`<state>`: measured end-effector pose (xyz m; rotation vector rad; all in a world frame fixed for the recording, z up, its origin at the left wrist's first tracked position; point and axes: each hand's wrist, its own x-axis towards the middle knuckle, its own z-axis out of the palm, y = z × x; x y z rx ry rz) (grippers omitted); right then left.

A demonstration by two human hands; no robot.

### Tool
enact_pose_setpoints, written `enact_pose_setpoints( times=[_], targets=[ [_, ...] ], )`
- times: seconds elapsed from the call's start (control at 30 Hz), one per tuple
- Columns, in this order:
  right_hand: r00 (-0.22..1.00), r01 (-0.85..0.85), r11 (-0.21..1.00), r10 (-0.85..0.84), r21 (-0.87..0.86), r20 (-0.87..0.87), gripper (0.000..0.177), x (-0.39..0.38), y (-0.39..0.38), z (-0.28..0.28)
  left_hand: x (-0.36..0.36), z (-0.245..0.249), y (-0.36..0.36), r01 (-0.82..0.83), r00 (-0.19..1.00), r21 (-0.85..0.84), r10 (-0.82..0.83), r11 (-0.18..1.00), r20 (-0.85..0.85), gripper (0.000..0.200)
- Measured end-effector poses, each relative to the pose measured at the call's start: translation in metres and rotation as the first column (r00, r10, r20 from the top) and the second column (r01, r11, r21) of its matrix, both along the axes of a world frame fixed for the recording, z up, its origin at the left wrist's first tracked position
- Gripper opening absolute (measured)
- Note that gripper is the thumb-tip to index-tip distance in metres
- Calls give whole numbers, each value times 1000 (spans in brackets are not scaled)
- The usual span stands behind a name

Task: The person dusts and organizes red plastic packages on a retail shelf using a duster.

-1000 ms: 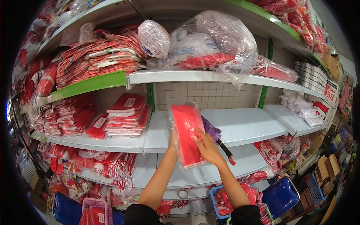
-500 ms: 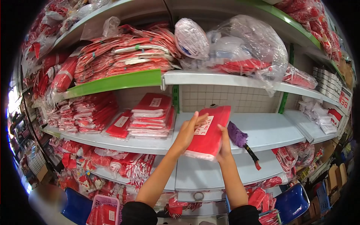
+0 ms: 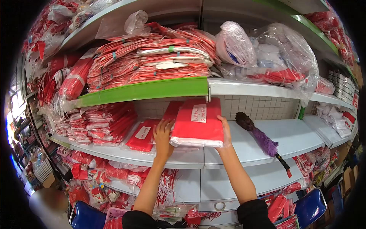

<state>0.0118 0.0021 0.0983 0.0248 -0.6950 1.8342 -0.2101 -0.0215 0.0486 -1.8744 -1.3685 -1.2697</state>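
Note:
A red and white cloth packet (image 3: 201, 129) in clear plastic, with a handwritten white label, is in front of a stack of similar packets on the middle shelf. My right hand (image 3: 225, 133) grips its right edge, thumb near the front face. At the packet's left side, my left hand (image 3: 163, 136) has its fingers stretched out over the stack's side. Most of the stack is hidden; one red packet (image 3: 172, 110) shows behind. Just left of that hand lies a smaller labelled red packet (image 3: 143, 134).
A purple duster (image 3: 263, 141) lies to the right on the middle shelf (image 3: 305, 131). Piled red packets (image 3: 108, 124) fill the left end. Overhead, the upper shelf's green edge (image 3: 145, 91) holds plastic-wrapped bundles. Blue chairs (image 3: 310, 208) and a pink basket (image 3: 114, 213) stand below.
The packet has moved from over the bare shelf to the stack at left. My left hand has left its face for the side. The view has shifted left, uncovering more of the duster.

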Motion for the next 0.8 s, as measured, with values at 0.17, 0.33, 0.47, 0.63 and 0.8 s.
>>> enact_pose_setpoints(
  times=[0.17,0.33,0.47,0.63,0.8],
  targets=[
    [961,25,987,-67,158,267,25,-41,55,30,-1,-21,16,5,996,72,-11,997,83,42],
    [625,56,938,-299,341,721,49,-50,110,49,5,-9,4,-24,997,109,16,994,71,41],
    [173,75,728,-682,681,710,56,-47,99,76,2,-13,9,43,990,120,-58,992,129,37],
    [103,193,512,-859,837,502,54,-63,108,60,2,-12,5,45,987,120,-63,992,151,38],
    [-1,142,748,-655,648,756,57,-51,147,23,-2,-15,7,81,984,124,-99,989,147,41]
  ],
)
